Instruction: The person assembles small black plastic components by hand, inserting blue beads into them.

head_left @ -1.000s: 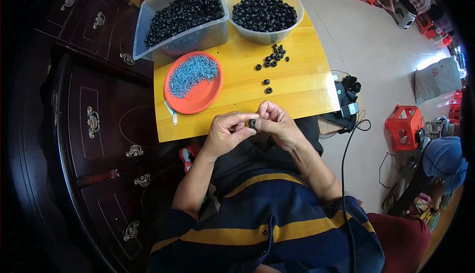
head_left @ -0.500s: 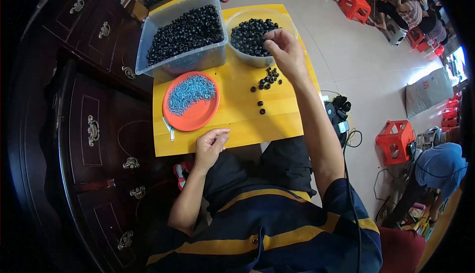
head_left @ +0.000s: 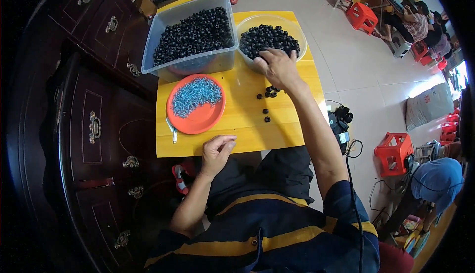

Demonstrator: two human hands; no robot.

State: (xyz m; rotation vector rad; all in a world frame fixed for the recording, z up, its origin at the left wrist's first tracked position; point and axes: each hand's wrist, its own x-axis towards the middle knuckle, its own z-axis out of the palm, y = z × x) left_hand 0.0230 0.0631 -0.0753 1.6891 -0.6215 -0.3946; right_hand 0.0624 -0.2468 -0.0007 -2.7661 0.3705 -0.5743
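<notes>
My right hand [head_left: 280,69] is at the near rim of a round clear tub [head_left: 301,45], fingers spread over the small black ring-like parts [head_left: 267,38] inside. Whether the fingertips touch the parts, I cannot tell. Below that hand, several loose black parts [head_left: 271,93] lie on the yellow table [head_left: 242,119], some partly hidden. My left hand [head_left: 216,155] is closed at the table's front edge, thumb against curled fingers; anything inside is hidden. Just beyond it sits a red-orange plate [head_left: 200,120] with a heap of tiny clear-blue pieces [head_left: 194,96].
A large clear bin [head_left: 210,60] of black parts stands at the table's back left. Dark wooden drawers [head_left: 94,124] flank the left. To the right are a black cable [head_left: 352,184], a red stool [head_left: 394,153] and a bent-over person [head_left: 438,181]. Other people sit far right.
My right hand has come from above the tub's right side to its near rim, and its pinched fingers have spread. My left hand stays closed. The whole view has shifted slightly.
</notes>
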